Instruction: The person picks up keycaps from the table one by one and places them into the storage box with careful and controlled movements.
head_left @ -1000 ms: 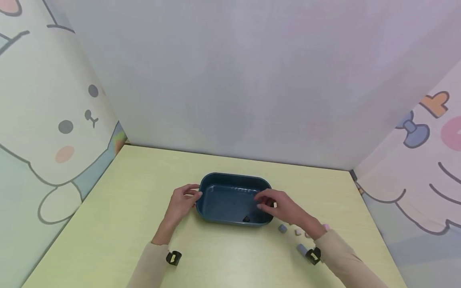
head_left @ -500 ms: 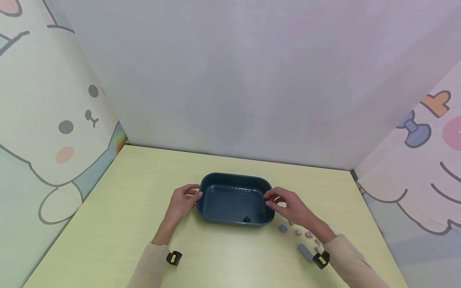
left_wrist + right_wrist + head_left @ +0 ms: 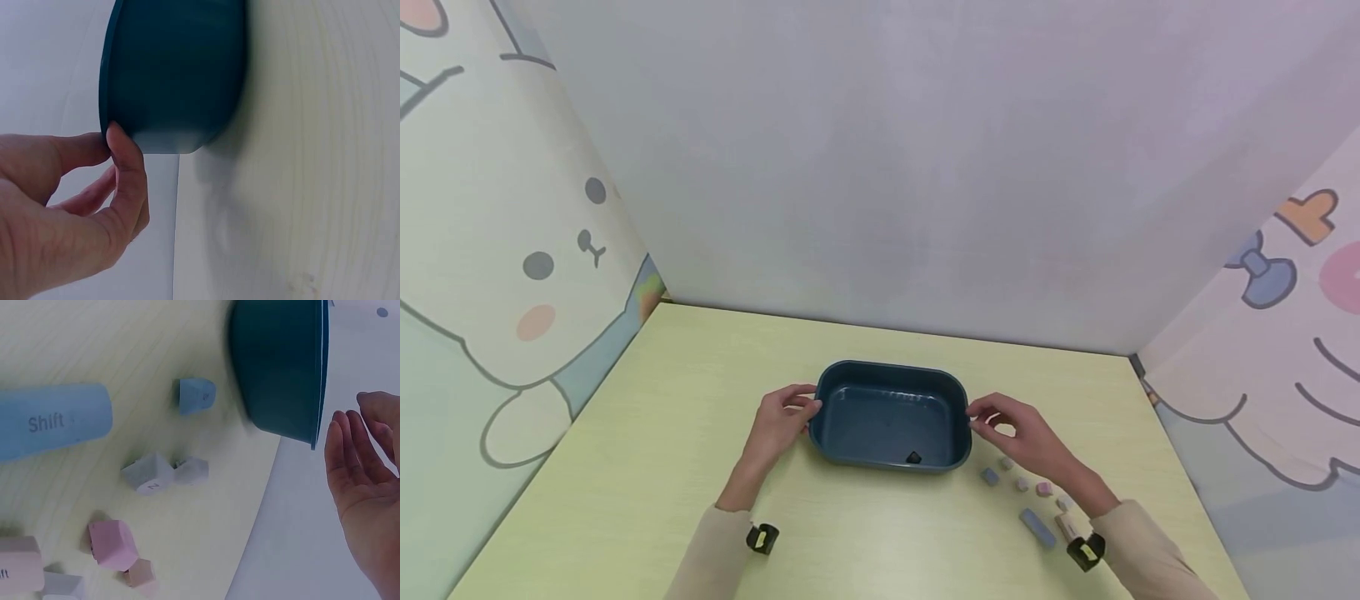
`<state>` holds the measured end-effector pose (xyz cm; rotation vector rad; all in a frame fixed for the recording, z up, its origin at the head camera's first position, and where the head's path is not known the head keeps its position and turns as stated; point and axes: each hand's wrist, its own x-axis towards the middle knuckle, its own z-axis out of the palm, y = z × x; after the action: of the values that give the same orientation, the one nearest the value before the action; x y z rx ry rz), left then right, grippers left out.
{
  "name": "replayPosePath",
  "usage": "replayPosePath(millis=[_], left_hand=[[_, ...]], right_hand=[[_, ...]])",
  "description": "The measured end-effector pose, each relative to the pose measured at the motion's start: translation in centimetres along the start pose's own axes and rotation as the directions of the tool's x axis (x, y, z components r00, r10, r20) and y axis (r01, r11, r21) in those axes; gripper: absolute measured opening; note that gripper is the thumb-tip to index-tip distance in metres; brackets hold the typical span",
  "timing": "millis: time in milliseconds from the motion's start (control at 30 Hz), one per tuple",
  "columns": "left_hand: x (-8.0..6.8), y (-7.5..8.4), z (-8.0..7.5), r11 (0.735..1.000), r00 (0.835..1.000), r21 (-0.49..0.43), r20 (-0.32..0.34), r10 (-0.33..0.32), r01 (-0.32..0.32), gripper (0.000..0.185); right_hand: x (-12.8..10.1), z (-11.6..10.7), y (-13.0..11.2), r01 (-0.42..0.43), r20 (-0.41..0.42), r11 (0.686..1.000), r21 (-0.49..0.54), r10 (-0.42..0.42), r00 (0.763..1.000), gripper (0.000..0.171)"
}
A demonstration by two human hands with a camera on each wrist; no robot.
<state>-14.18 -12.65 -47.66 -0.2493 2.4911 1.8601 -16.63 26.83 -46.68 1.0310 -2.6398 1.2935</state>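
Note:
A dark teal plastic container stands on the table, with a small black piece on its floor near the front right. At its left end, my left hand pinches the rim between thumb and finger; the left wrist view shows this pinch on the container wall. My right hand hovers just outside the right end, its fingers bent loosely and nothing between them. From the right wrist view, the fingers are apart from the rim. Keyboard keycaps lie below this hand, among them a long blue Shift keycap.
Close to the container's right front corner lies a small blue keycap. Several white and pink keycaps, such as a pink one, are scattered nearby. A pale Shift-type keycap lies beside my right wrist. A wall rises behind the table.
My right hand has moved from over the container's inside to the right, past its rim. A pale piece seen by that hand earlier no longer shows there. The left hand stays put.

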Motion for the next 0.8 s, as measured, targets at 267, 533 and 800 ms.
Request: replayPosePath(millis=[267,533,800], left_hand=[[0.1,0.0,0.0,1.000,1.000,0.007,-0.005,-0.007,0.007,0.032],[0.1,-0.2,0.0,1.000,1.000,-0.006,-0.001,-0.001,0.001,0.031],[0.2,-0.3,0.1,1.000,1.000,-0.015,0.000,0.003,-0.003,0.031]], right_hand=[[-1.0,-0.3,0.9,0.013,-0.027,1.000,-0.001,-0.013,1.000,0.023],[-2.1,-0.7,1.2,0.011,-0.049,1.000,-0.023,-0.012,0.999,0.025],[-3.2,-1.4,1.6,-0.002,-0.052,1.000,-0.028,0.001,0.999,0.028]])
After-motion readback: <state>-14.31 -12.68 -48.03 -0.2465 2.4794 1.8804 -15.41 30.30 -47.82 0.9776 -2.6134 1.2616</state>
